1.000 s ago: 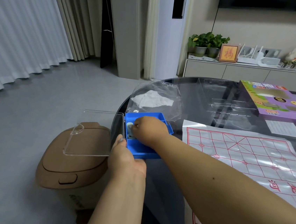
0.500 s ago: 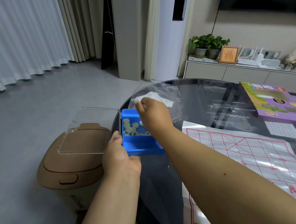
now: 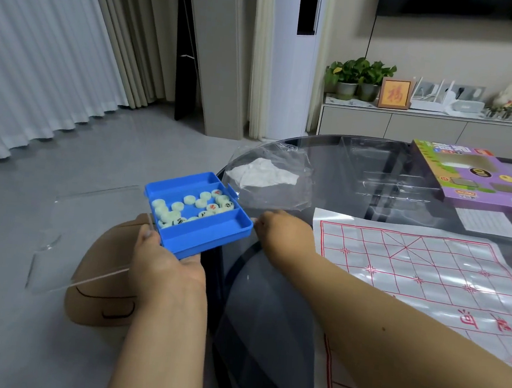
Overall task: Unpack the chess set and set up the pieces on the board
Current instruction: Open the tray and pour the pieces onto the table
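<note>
Blue plastic fills our left hand (image 3: 167, 262) at lower centre of the frame: we grip the near corner of the piece tray (image 3: 211, 241), thumb on its near edge and fingers curled beneath, and hold it off the left rim of the glass table (image 3: 331, 157), tilted down to the left. Its clear lid (image 3: 82, 238) hangs open to the left, over a brown rounded stool (image 3: 101, 301) on the grey floor. Pale round chess pieces (image 3: 191, 207) lie loose in the tray's middle compartment, gathered mostly toward its lower left end; some show black or red characters. The narrow compartments on either side hold nothing we can see.

Just right of the tray, our right hand (image 3: 282, 231) is at the table's edge, fingers curled; whether they pinch anything we cannot tell. Right of that hand the glossy board sheet (image 3: 429, 275), printed with red grid lines, lies flat on the glass, running off the lower right of the frame.

Beyond the tray lies a crumpled clear plastic bag (image 3: 269, 176) with something white inside. Further right lie a white paper slip (image 3: 487, 223) and a purple game box (image 3: 477, 179), near the table's far side.
</note>
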Demonstrator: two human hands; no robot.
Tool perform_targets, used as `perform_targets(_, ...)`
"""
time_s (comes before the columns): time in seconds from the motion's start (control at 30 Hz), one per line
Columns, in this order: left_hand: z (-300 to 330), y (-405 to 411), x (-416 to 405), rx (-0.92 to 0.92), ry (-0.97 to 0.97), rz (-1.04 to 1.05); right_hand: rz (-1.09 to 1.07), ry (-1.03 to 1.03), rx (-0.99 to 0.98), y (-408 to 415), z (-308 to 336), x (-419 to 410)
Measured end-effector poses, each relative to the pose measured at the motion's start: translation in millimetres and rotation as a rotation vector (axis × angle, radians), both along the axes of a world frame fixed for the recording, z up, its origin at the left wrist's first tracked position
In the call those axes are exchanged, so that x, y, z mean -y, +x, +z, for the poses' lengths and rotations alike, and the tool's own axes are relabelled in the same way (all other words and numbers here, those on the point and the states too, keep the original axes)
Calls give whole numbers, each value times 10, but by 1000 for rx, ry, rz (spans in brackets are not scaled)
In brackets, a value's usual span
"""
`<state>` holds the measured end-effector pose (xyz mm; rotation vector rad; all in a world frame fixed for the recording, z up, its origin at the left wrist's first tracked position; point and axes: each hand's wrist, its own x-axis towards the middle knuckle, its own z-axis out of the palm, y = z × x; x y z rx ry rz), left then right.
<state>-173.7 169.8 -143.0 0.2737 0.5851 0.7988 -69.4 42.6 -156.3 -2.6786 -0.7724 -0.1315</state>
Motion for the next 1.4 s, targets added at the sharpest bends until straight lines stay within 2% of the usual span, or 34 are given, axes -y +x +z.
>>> perform_targets(0.1, 27, -9, 2, -6, 12, 26, 63, -76, 84, -31, -47, -21)
perform_targets(0.47, 31, 35, 44, 5, -16, 26, 99, -68, 151, 10, -122, 5)
perform_targets(0.9, 39, 46, 87, -29, 11, 20, 75, 58, 62, 21, -70, 9)
perform_targets(1.07, 23, 45, 101, -8, -2, 12, 44, 147, -48, 80, -49, 66)
perform_targets(1.13, 23, 45, 110, -10, -4, 14, 30, 253, -73, 105, -5, 86)
perform_targets(1.3, 27, 66, 121, 10, -11, 17, -130, 880, -348, 126, 321, 100)
perform_targets(1.4, 38, 78, 162, 14, 12, 2, -51, 994, -350, 23, 517, 43)
